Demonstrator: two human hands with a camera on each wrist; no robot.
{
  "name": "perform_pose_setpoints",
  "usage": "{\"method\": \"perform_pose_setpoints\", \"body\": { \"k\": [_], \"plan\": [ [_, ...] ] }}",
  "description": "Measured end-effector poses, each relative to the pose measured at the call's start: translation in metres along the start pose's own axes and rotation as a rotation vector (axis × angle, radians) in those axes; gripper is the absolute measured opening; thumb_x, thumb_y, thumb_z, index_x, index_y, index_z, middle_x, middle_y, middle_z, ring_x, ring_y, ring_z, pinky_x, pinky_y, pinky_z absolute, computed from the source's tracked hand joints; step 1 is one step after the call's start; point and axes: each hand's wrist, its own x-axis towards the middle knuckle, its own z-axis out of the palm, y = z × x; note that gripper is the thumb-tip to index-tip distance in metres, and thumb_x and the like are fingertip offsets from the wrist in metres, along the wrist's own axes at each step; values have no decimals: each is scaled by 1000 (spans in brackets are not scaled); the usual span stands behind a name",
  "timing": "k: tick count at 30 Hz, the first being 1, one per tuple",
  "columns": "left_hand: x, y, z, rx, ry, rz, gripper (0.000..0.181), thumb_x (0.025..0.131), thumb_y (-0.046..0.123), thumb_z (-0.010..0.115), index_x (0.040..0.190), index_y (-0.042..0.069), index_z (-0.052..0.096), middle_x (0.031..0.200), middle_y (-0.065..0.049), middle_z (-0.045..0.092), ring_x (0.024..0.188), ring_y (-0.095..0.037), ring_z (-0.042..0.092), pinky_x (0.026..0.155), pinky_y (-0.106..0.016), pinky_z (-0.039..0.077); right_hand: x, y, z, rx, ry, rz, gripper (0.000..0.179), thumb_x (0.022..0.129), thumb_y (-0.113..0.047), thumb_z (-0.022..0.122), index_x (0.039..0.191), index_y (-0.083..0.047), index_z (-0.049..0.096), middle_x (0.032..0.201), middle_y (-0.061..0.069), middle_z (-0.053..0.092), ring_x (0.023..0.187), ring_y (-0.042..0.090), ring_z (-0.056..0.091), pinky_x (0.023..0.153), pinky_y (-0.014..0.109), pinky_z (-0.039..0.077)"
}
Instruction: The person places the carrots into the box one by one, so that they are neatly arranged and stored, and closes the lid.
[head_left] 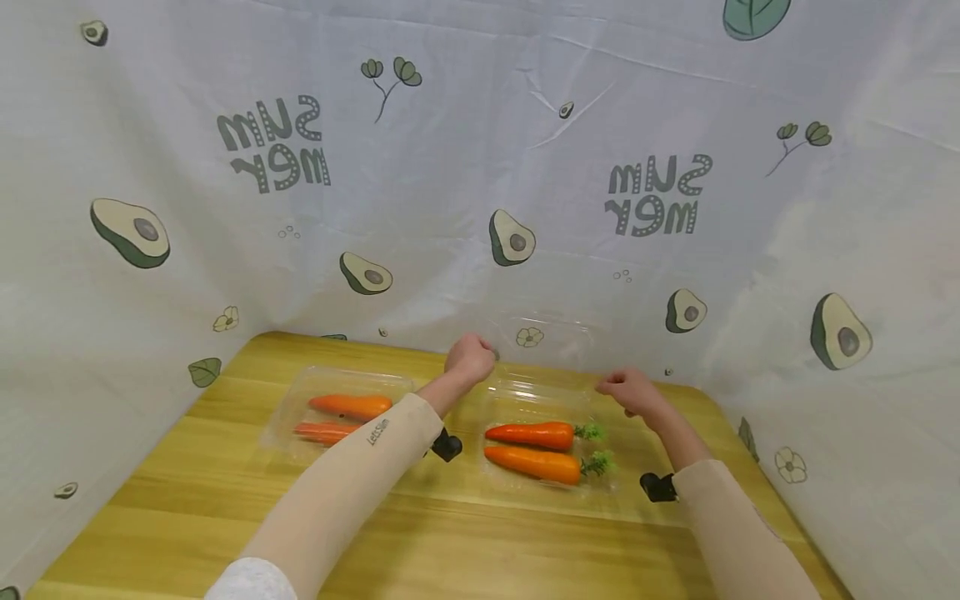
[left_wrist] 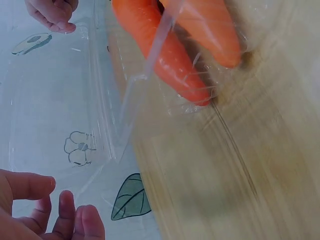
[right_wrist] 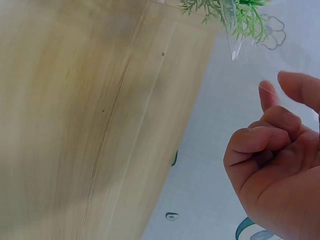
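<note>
A clear plastic box (head_left: 517,410) stands open on the table, with its clear lid (head_left: 555,335) raised at the back. Inside lie two orange carrots, the rear one (head_left: 528,434) and the front one (head_left: 532,464), green tops pointing right. At the lid's left edge, my left hand (head_left: 471,360) pinches it between thumb and fingertips; the plastic there is hard to see. On the opposite side my right hand (head_left: 632,392) pinches the lid's right edge, where a thin line of plastic runs between thumb and index finger (right_wrist: 268,95). Its other fingers are curled.
Left of the box sits another clear plastic box (head_left: 360,373) holding orange carrots (head_left: 349,406), partly hidden by my left sleeve. Behind the wooden table (head_left: 480,542) hangs a white printed cloth (head_left: 450,167), which also encloses both sides.
</note>
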Motion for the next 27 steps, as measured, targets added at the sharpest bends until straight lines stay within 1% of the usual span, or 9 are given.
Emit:
{"method": "perform_pose_setpoints", "body": {
  "k": [2, 4, 6, 8, 11, 15, 18, 23, 27],
  "plan": [
    [-1, 2, 0, 21, 0, 11, 15, 95, 18, 61, 98, 14, 75, 105, -2, 72, 99, -25, 65, 83, -37, 53, -4, 1, 0, 0, 12, -6, 40, 102, -21, 57, 125, 11, 62, 80, 8, 55, 50, 10, 26, 52, 28, 34],
    [-1, 4, 0, 45, 2, 17, 13, 95, 19, 61, 94, 16, 73, 102, -1, 71, 98, -24, 65, 82, -37, 53, -9, 1, -1, -4, 19, -7, 40, 103, -22, 56, 125, 10, 62, 101, 19, 62, 51, 11, 27, 52, 29, 35],
    [-2, 5, -1, 69, 3, 18, 12, 95, 20, 61, 92, 18, 72, 100, 1, 71, 96, -23, 65, 80, -37, 53, -14, 1, -1, -2, 22, -7, 40, 103, -22, 56, 127, 10, 61, 123, 28, 59, 53, 12, 27, 54, 30, 36],
    [-4, 7, -2, 83, 0, 23, 12, 94, 20, 61, 92, 19, 73, 100, 3, 71, 96, -22, 66, 80, -36, 53, -17, 0, -1, -6, 20, -6, 42, 104, -23, 54, 129, 10, 59, 133, 32, 54, 55, 13, 29, 56, 32, 37],
    [-7, 7, -5, 80, -13, 43, 13, 94, 19, 60, 93, 20, 73, 100, 4, 71, 94, -21, 66, 77, -35, 52, -21, -1, -1, -11, 26, -5, 44, 104, -25, 53, 130, 10, 58, 135, 33, 52, 60, 15, 33, 58, 34, 39],
    [-16, 3, -11, 47, -53, 75, 11, 97, 22, 60, 93, 16, 68, 95, 1, 67, 84, -21, 61, 70, -33, 47, -25, 0, 0, -5, 30, 1, 41, 104, -22, 51, 130, 9, 59, 133, 33, 54, 56, 14, 33, 55, 31, 38],
    [-23, 0, -16, 33, -87, 97, 12, 98, 26, 61, 95, 15, 64, 93, -1, 65, 80, -20, 58, 67, -31, 45, -28, 0, 3, -2, 30, -3, 39, 103, -17, 48, 130, 8, 59, 133, 34, 55, 51, 13, 30, 51, 29, 36],
    [-29, -1, -24, 28, -114, 125, 14, 98, 28, 61, 99, 14, 64, 95, -1, 65, 80, -21, 57, 68, -32, 45, -32, -1, 5, -2, 53, -25, 40, 103, -16, 44, 132, 8, 58, 134, 35, 53, 50, 11, 29, 50, 28, 35],
    [-32, -1, -30, -16, -136, 146, 15, 99, 26, 59, 101, 12, 65, 97, -4, 64, 82, -22, 56, 70, -33, 45, -35, -2, 4, -9, 76, -38, 42, 104, -16, 40, 134, 7, 58, 134, 36, 52, 48, 9, 28, 48, 28, 35]
  ]
}}
